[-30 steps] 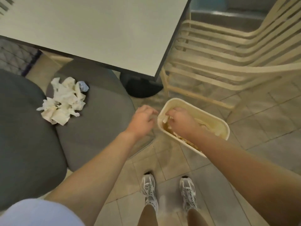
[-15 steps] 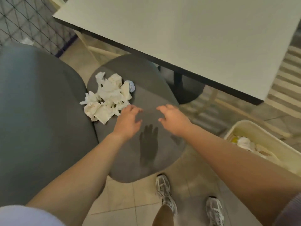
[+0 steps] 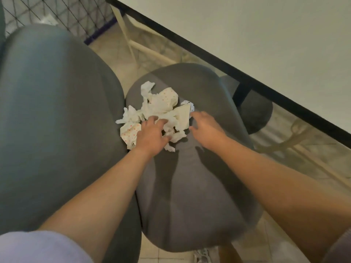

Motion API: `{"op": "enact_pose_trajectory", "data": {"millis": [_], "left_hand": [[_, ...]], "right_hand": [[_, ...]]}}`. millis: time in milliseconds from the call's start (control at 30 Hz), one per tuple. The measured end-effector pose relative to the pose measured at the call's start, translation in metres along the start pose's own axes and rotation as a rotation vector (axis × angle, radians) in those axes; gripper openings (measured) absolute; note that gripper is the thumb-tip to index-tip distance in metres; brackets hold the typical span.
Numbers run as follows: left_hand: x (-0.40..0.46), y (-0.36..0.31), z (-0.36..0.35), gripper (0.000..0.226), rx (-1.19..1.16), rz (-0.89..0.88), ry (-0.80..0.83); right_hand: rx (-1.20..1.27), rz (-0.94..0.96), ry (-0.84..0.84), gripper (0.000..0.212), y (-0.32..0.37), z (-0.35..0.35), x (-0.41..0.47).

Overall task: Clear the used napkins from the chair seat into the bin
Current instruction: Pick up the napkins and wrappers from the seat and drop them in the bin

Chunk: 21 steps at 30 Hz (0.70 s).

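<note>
Paper napkins point(image 3: 159, 112): heaped on chair seat point(image 3: 190, 177), none lifted
Left hand point(image 3: 152, 134): now on pile, fingers spread
Right hand point(image 3: 206, 130): arrived beside it, open
Bin: out of view

Chair seat point(image 3: 190, 186): dark grey fabric, plain. Chair back point(image 3: 53, 120): grey with a bluish-green cast. Napkins point(image 3: 161, 109): crumpled white to cream, some sheets printed with small orange-red dots. Table top point(image 3: 266, 44): pale off-white, edged in black. Floor tiles point(image 3: 296, 152): beige, mottled. Mesh panel point(image 3: 62, 14): black diamond grid on a dark blue-purple base. Sleeve point(image 3: 38, 247) at lower left: pale lavender.
</note>
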<state>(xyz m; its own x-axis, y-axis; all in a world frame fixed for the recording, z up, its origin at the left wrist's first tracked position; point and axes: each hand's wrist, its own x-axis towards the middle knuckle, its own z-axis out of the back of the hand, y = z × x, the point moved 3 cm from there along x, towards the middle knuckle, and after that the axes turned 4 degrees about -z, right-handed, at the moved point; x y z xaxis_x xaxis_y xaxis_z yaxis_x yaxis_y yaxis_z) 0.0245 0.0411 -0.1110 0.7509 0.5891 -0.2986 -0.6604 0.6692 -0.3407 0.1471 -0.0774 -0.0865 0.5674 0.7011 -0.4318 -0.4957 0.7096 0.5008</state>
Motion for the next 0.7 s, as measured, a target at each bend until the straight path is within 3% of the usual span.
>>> {"op": "enact_pose_trajectory", "data": {"millis": [133, 233, 333, 500, 700], "left_hand": [[0.030, 0.005, -0.017, 0.060, -0.026, 0.010, -0.006], [0.048, 0.005, -0.035, 0.065, -0.022, 0.042, 0.062], [0.057, 0.010, -0.053, 0.054, -0.057, 0.025, 0.115], [0.056, 0.019, -0.062, 0.034, -0.220, -0.003, 0.091], [0.047, 0.021, -0.049, 0.034, -0.243, -0.032, 0.092]], "right_hand": [[-0.012, -0.014, -0.003, 0.045, 0.002, -0.017, 0.042], [-0.046, 0.007, 0.003, 0.059, 0.000, -0.027, 0.070], [-0.123, -0.007, 0.089, 0.066, -0.003, -0.035, 0.094], [-0.068, -0.021, 0.117, 0.037, -0.010, -0.043, 0.102], [-0.015, 0.015, 0.086, 0.023, -0.010, -0.037, 0.087]]}}
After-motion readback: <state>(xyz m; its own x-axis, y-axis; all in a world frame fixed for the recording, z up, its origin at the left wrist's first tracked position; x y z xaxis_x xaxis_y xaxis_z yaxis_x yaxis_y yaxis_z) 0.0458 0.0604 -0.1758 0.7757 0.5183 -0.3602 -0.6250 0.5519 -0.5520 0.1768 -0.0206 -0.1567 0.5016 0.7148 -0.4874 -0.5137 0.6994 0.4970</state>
